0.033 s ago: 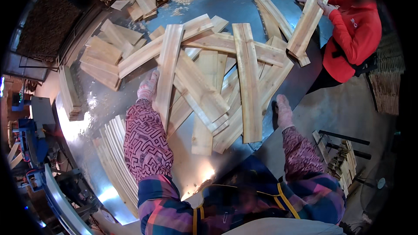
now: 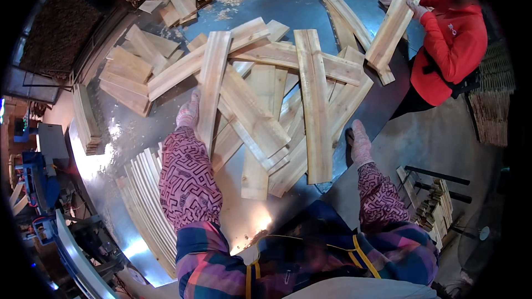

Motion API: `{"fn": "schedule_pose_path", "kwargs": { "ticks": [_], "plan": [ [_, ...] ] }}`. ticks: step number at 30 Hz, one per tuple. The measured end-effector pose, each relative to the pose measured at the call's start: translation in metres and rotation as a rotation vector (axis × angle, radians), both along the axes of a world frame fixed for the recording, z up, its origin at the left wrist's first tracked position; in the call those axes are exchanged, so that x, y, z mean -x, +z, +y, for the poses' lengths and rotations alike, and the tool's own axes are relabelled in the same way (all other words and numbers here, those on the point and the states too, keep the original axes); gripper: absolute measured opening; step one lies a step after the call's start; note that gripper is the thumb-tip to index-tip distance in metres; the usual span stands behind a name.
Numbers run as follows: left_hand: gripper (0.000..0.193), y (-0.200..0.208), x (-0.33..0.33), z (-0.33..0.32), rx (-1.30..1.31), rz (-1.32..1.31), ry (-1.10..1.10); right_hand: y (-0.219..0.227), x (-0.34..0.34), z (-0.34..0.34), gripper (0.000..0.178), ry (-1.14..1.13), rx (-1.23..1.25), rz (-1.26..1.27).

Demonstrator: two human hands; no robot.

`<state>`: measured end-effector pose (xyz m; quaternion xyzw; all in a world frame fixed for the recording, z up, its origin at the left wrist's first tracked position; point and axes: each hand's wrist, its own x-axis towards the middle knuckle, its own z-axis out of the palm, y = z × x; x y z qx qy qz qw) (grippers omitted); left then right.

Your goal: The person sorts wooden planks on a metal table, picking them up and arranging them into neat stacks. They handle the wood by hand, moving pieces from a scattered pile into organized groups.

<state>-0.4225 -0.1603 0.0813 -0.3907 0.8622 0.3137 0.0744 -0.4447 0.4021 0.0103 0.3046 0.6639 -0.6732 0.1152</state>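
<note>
My left hand (image 2: 188,112), in a light knitted glove, lies along the left edge of a pale wooden board (image 2: 215,80). Its fingers point away from me and look stretched out; whether they press on the board I cannot tell. That board lies across a loose heap of boards on the metal table (image 2: 230,174). Over the right edge of the table is my right hand (image 2: 361,143), gloved too, with fingers extended and nothing seen in them. Nearest to it, a bit to the left, is another long board (image 2: 313,105) on top of the heap.
Short boards (image 2: 127,75) lie at the left, beside an upright stack (image 2: 86,119). A long row of thin slats (image 2: 147,205) stands near my left forearm. Across the right corner, a co-worker in red (image 2: 451,50) holds a board (image 2: 396,22). A rack with slats (image 2: 435,210) stands right.
My right hand has shifted slightly left, and the heap sits a touch further left in view. The co-worker's board has moved slightly right.
</note>
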Motion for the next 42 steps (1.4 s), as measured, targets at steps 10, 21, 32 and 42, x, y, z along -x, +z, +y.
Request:
{"fn": "schedule_pose_path", "kwargs": {
  "ticks": [10, 21, 32, 42],
  "plan": [
    [0.041, -0.092, -0.142, 0.231, 0.174, -0.178, -0.716, 0.052, 0.203, -0.119, 0.077, 1.233, -0.938, 0.937],
    [0.056, -0.033, -0.166, 0.234, -0.443, 0.056, 0.001, 0.152, 0.021, -0.103, 0.09, 1.364, -1.133, 0.686],
    [0.036, -0.037, -0.171, 0.149, -0.433, 0.537, 0.042, 0.107, -0.059, -0.038, 0.099, 1.426, -1.142, 0.292],
    [0.068, 0.028, -0.29, 0.301, -1.703, 0.874, 0.82, 0.089, -0.151, -0.208, 0.046, 1.584, -0.354, 0.918]
  ]
}}
